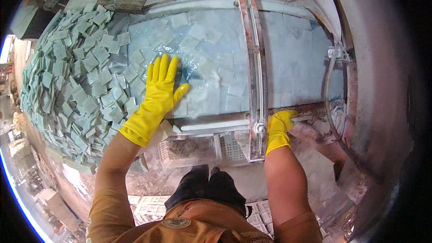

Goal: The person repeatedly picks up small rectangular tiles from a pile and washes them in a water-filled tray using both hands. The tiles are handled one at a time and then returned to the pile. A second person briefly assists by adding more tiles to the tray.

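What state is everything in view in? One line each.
Left grip: open, palm down over the spread tiles
Right grip: right of the slotted bar, hold unclear
Spread tiles: mostly flat, wet near the left grip
Loose tiles: heaped, overlapping
Slotted bar: crossing over the spread tiles
White crates: side by side

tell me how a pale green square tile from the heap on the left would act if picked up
A pale green square tile would probably stay stiff when lifted, as those in the heap look flat and straight-edged. Its thinness suggests it might chip. A push would likely shift neighbours, since they overlap loosely.
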Demonstrator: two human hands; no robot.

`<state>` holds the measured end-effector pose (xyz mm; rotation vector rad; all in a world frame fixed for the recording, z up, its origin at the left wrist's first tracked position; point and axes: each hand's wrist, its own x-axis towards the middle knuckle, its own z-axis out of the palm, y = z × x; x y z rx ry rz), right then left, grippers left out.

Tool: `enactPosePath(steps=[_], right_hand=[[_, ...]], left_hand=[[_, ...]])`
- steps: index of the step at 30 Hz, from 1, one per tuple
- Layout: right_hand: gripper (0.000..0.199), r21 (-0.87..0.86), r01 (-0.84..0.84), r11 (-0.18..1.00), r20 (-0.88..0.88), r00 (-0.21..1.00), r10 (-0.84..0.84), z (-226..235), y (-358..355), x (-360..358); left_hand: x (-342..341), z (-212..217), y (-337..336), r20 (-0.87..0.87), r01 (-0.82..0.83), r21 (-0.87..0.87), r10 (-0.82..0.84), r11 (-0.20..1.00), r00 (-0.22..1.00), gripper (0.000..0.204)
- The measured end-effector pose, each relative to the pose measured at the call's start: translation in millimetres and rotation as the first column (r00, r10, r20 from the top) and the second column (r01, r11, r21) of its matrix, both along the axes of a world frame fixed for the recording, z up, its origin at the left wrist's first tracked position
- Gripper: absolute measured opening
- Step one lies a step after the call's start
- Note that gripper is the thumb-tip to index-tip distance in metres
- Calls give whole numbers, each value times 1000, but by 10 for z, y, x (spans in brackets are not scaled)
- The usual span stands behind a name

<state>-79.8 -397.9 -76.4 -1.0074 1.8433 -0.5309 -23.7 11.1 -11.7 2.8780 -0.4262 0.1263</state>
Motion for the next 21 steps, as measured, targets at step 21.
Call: enactPosePath(steps=[21], right_hand=[[76, -27, -30, 999, -121, 992, 26, -5, 8, 68]], left_hand=[[869, -1, 447, 221, -208, 21, 198, 978, 955, 76]])
